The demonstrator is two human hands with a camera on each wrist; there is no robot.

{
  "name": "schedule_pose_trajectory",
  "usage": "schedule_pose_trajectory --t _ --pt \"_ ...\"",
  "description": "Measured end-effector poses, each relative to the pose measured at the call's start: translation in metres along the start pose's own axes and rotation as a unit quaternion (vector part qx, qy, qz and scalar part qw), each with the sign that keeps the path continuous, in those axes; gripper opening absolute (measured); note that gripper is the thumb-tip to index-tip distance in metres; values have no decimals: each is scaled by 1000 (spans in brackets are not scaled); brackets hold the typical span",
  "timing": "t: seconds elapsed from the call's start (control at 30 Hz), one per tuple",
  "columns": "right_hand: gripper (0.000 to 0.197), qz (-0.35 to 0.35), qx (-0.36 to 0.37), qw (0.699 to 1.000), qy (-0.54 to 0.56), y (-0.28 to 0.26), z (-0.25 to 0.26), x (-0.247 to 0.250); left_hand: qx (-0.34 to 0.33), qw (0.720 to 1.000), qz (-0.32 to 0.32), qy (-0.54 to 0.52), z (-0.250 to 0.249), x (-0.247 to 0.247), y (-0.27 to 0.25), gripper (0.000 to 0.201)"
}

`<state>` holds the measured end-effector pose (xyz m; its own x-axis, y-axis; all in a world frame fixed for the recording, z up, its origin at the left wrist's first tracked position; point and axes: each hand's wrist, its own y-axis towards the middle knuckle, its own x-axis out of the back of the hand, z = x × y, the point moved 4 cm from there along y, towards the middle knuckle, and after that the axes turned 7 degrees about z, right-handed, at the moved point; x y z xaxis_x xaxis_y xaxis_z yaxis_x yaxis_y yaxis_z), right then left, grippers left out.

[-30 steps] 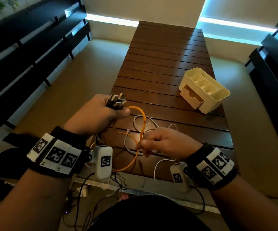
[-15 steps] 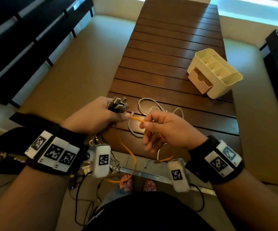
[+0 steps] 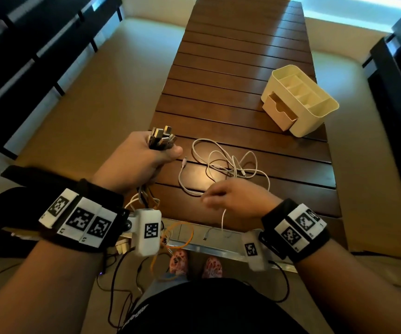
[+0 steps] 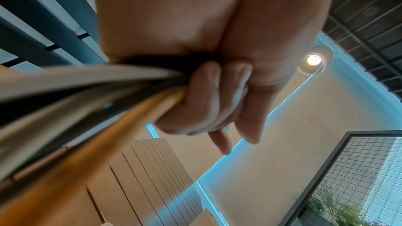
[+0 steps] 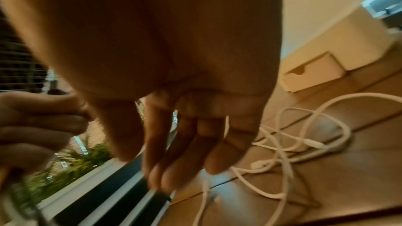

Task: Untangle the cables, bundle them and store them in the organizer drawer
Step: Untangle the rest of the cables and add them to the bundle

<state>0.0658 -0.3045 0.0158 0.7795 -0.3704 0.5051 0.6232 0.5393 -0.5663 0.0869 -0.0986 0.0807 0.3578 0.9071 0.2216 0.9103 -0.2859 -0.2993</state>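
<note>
— Since half a second ago the right hand (image 3: 236, 201) has let go of the orange cable (image 3: 177, 239) and dropped low over the near edge of the bench (image 3: 238, 56); that cable now hangs in loops below the edge, under the left wrist.

— What lies around, and does anything block the way?

— Slatted dark wood runs away from the person, with tan floor on both sides and dark railings at the far left and right. Thin dark wires trail on the floor by the person's feet. Between the hands and the organizer (image 3: 300, 100) the bench carries only the white cables (image 3: 228, 165), a loose tangle of loops just beyond the right hand.

— And the organizer?

— Cream plastic, on the right part of the bench, well apart from both hands. Its top is split into open compartments, and I see nothing in them. Its drawer (image 3: 280, 114) is pulled out toward the person; what lies inside I cannot tell.

— The hands?

— The left hand (image 3: 141, 157) is fisted round a bunch of cables, orange among them in the left wrist view, and a cluster of metal plugs (image 3: 162, 138) sticks up out of the fist. It is held just off the bench's left edge. The right hand is blurred; its fingers (image 5: 185, 161) hang loosely curled, with one white strand running down from under it over the edge. Whether they pinch that strand I cannot tell.
</note>
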Motion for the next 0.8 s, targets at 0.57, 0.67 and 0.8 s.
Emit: schedule_pose_trajectory --t 0.57,0.67,0.8 --pt "14 -306 -91 908 269 35 -87 43 -10 1000 6 10 -5 -6 -12 33" --pt "15 -382 -46 878 284 30 -83 77 -10 1000 0 6 -6 -5 -13 26" --pt "10 -419 -6 851 316 24 -79 106 -3 1000 -4 1 -9 -4 -14 28"
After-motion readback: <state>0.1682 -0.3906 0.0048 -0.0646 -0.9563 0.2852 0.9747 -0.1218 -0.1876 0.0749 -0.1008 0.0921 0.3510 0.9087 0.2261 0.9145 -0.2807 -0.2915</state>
